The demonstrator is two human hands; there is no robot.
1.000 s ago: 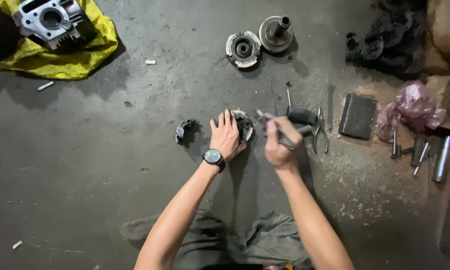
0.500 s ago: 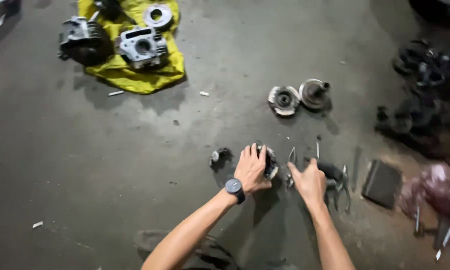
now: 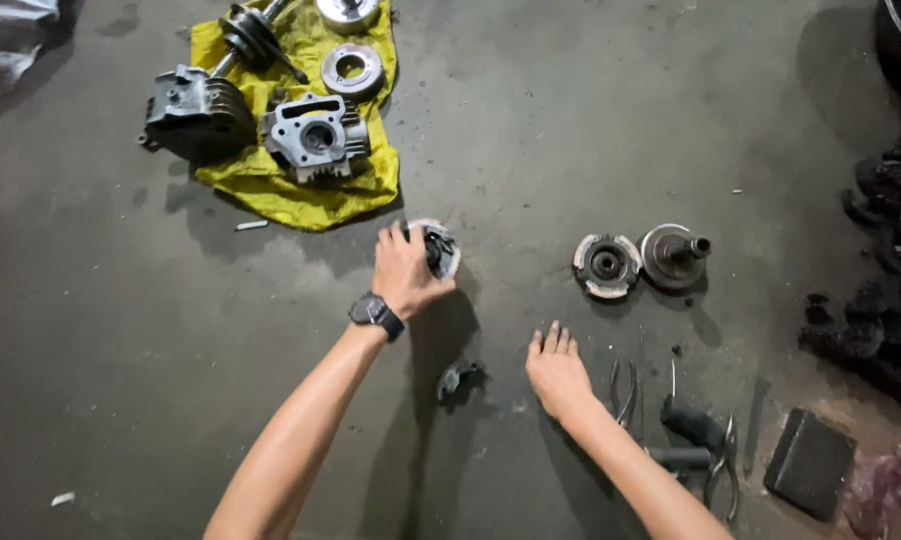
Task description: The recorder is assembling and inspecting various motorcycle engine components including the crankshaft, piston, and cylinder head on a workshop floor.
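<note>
My left hand point(image 3: 403, 272), with a black watch on the wrist, grips a round metal engine part point(image 3: 439, 248) and holds it above the concrete floor, near the yellow cloth point(image 3: 271, 195). My right hand point(image 3: 556, 372) rests flat on the floor with fingers together, holding nothing. A small dark metal piece point(image 3: 459, 380) lies on the floor between my two arms. Just right of my right hand lie pliers point(image 3: 623, 388) and a black-handled tool point(image 3: 693, 425).
The yellow cloth carries an engine cylinder point(image 3: 196, 115), a cylinder head point(image 3: 316, 138), a crankshaft point(image 3: 256, 35) and round rings point(image 3: 351, 68). Two clutch-like discs point(image 3: 607, 265) point(image 3: 674, 256) lie at the right. Dark oily parts point(image 3: 896, 250) sit at the far right, a black box point(image 3: 809, 462) below.
My left hand has lifted the round part off the floor and carried it up toward the yellow cloth. My right hand let go of its tool and now lies flat on the floor.
</note>
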